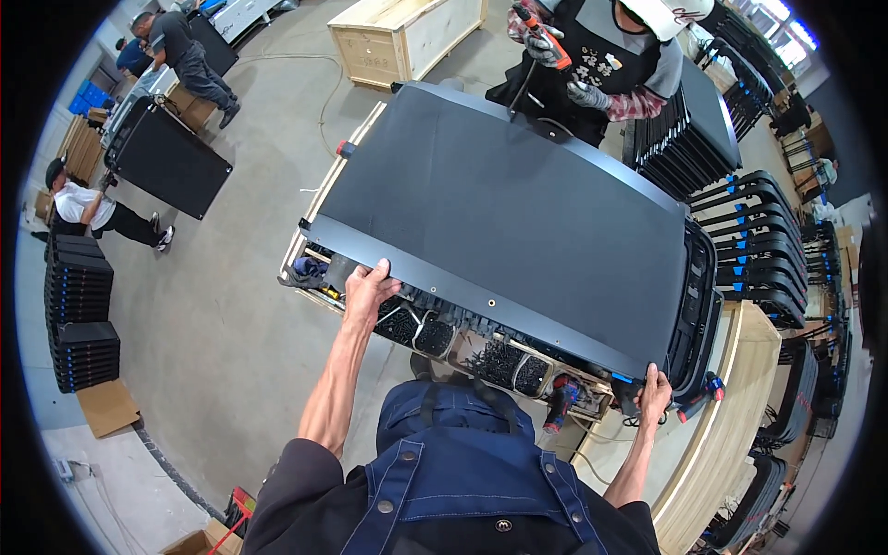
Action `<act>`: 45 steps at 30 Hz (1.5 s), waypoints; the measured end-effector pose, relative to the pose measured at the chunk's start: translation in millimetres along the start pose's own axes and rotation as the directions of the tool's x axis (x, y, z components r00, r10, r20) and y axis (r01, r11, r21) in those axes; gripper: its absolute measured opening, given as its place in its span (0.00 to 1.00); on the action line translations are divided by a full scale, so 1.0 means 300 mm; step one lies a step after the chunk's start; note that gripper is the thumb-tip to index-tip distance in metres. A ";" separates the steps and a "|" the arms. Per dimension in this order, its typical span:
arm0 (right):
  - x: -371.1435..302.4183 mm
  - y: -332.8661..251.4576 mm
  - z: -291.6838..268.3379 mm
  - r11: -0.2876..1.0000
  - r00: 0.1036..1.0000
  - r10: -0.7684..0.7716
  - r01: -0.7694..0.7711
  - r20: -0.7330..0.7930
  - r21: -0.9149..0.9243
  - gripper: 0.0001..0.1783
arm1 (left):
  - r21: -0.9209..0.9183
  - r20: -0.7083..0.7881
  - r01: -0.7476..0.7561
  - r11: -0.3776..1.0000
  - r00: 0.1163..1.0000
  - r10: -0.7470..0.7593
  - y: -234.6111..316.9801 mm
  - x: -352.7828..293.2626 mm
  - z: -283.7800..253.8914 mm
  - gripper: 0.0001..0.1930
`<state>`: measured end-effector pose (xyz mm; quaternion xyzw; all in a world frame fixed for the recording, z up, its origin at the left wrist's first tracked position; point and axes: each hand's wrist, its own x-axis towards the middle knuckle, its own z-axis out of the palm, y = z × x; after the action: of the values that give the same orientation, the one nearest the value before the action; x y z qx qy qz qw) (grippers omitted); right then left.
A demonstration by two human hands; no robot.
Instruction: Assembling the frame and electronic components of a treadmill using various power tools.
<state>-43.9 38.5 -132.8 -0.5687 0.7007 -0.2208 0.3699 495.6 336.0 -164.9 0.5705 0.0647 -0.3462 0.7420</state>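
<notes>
A large treadmill deck (499,203) with a dark belt and grey side rails lies across a wooden work stand. My left hand (368,289) grips its near rail toward the left, the thumb on top and the fingers hidden below. At the near right corner, my right hand (654,393) holds the same rail, thumb up. Under the near edge, black screws (520,367) fill several bins. A red and blue cordless driver (562,401) hangs near the bins, left of my right hand. Another driver (708,393) lies right of that hand.
Across the deck a co-worker (601,65) in gloves holds an orange power tool (546,42). Wooden crates (407,42) stand behind and at the right. Stacked black frames (758,245) line the right side. Other people work at the left beside another deck (166,157).
</notes>
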 end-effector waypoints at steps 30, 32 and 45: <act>0.005 0.074 0.124 0.856 0.990 0.099 -0.138 0.104 0.498 0.37 | -0.335 0.277 0.047 0.941 0.960 0.050 -0.191 0.272 -0.307 0.26; -0.028 0.168 0.046 0.830 0.990 0.137 -0.132 0.031 0.541 0.36 | -0.339 -0.062 0.137 0.931 0.984 -0.168 -0.185 0.154 0.004 0.29; 0.023 0.207 -0.273 0.759 0.987 -0.060 0.144 -0.152 0.635 0.18 | 0.053 -0.339 0.207 0.977 0.924 -0.178 -0.178 0.142 0.143 0.38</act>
<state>-146.9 38.5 -128.6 -0.4299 0.5719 -0.5018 0.4862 483.4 273.0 -214.0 0.6433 0.2293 -0.3190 0.6571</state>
